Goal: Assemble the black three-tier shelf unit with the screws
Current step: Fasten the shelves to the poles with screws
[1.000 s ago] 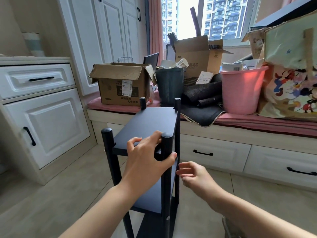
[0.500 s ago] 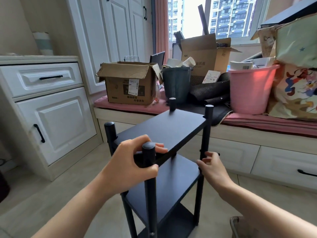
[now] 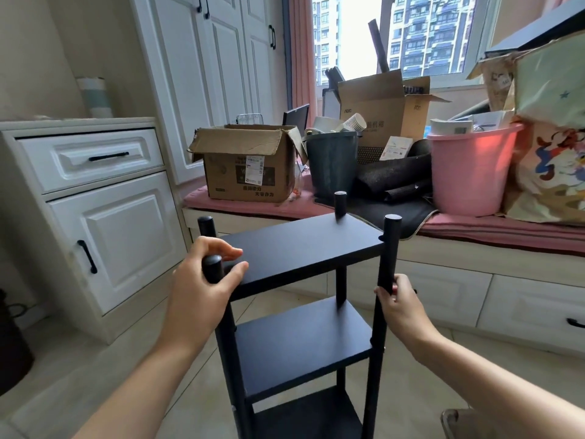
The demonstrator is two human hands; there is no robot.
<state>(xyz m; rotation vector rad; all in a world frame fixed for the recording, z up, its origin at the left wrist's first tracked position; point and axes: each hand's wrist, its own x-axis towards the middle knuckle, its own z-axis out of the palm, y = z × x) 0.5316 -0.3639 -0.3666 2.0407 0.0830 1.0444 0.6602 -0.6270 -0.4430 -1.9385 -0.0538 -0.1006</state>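
I see a big white cupboard (image 3: pixel 104 223) on the left, with a drawer and a door that have black handles. A long window seat (image 3: pixel 474 236) with a pink cushion runs along the back, under the window. Lots of stuff sits on that seat: a brown cardboard box (image 3: pixel 250 166) with its flaps open, a dark bin (image 3: pixel 332 166) with paper cups in it, a second brown box (image 3: pixel 383 106) behind the bin, a pink bucket (image 3: pixel 471 172) and a cartoon bag (image 3: pixel 550 153) at the far right. In front of all this, on the tiled floor (image 3: pixel 95 369), stands the black shelf unit (image 3: pixel 300 251). It is upright, right in front of me, between my two arms, and I can see three flat boards one above the other and four round posts. My left hand (image 3: pixel 202 289) grips the near left post by its top, with the thumb and fingers curled round it and the fingertips resting on the top board. My right hand (image 3: pixel 402 308) holds the near right post just under the top board, with the fingers wrapped round it. I cannot see any screws from here. A small bit of something shiny shows at the bottom right edge, but I cannot tell what it is.
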